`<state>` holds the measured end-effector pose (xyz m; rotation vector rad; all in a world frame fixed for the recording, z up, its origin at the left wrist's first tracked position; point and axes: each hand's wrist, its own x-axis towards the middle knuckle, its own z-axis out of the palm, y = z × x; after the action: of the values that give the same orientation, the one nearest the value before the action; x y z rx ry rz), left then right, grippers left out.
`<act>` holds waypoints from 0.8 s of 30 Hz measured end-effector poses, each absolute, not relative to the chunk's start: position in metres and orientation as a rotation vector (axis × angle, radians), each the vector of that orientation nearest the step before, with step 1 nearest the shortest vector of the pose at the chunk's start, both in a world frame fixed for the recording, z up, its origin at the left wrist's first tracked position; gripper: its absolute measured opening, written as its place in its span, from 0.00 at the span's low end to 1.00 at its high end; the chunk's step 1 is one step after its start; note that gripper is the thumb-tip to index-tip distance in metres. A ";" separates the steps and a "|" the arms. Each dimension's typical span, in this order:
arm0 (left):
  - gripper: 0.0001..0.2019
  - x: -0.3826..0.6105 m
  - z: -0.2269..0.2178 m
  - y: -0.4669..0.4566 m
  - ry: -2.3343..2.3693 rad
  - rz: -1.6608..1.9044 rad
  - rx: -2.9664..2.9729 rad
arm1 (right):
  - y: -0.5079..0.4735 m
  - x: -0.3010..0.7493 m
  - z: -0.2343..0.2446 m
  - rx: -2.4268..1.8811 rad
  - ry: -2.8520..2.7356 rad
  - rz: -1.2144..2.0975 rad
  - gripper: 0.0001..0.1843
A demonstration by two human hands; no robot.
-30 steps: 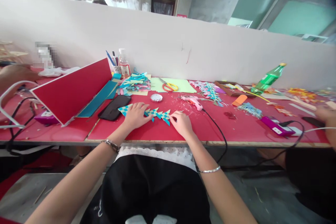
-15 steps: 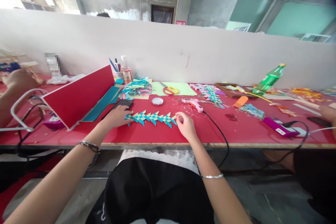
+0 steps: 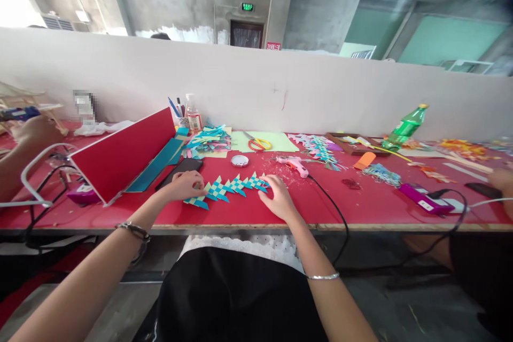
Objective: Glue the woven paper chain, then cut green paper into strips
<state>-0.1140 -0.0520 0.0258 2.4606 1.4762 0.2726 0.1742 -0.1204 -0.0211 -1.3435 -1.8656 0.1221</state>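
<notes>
A woven paper strip (image 3: 218, 190) in blue and pale yellow, with pointed tips along both sides, lies on the red table between my hands. My left hand (image 3: 182, 187) is just above its left end, fingers loosely curled and thumb apart, with no grip on it that I can see. At the right end, my right hand (image 3: 279, 199) rests its fingertips against the strip, and its thumb is spread away. Behind my left hand lies a black phone (image 3: 188, 164), partly hidden. A small round white dish (image 3: 239, 161) sits just beyond the strip.
A pink glue gun (image 3: 294, 164) lies right of centre, its cord crossing the table's front edge. Scissors (image 3: 259, 144) rest on pale green paper (image 3: 280, 141). A red board (image 3: 124, 155) stands at left. Paper strips (image 3: 210, 140), a green bottle (image 3: 406, 127) and a purple power strip (image 3: 425, 199) surround the workspace.
My left hand has come off the strip's left end, which now shows and slants nearer to me. My right thumb has spread away from the strip.
</notes>
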 end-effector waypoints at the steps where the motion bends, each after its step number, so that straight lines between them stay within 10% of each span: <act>1: 0.14 -0.114 0.030 -0.053 1.463 0.269 2.406 | -0.121 0.174 -0.020 -1.341 -1.900 0.127 0.20; 11: 0.16 -0.101 0.046 -0.057 1.258 0.348 1.800 | -0.130 0.149 -0.012 -1.360 -2.148 0.183 0.35; 24: 0.20 -0.075 0.075 -0.079 1.000 0.825 1.279 | -0.108 0.134 0.009 -1.366 -1.851 0.248 0.12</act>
<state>-0.0753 -0.0788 0.0745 1.2793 1.0000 0.8248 0.1338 -0.1077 0.0088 -1.3664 -1.8514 0.2484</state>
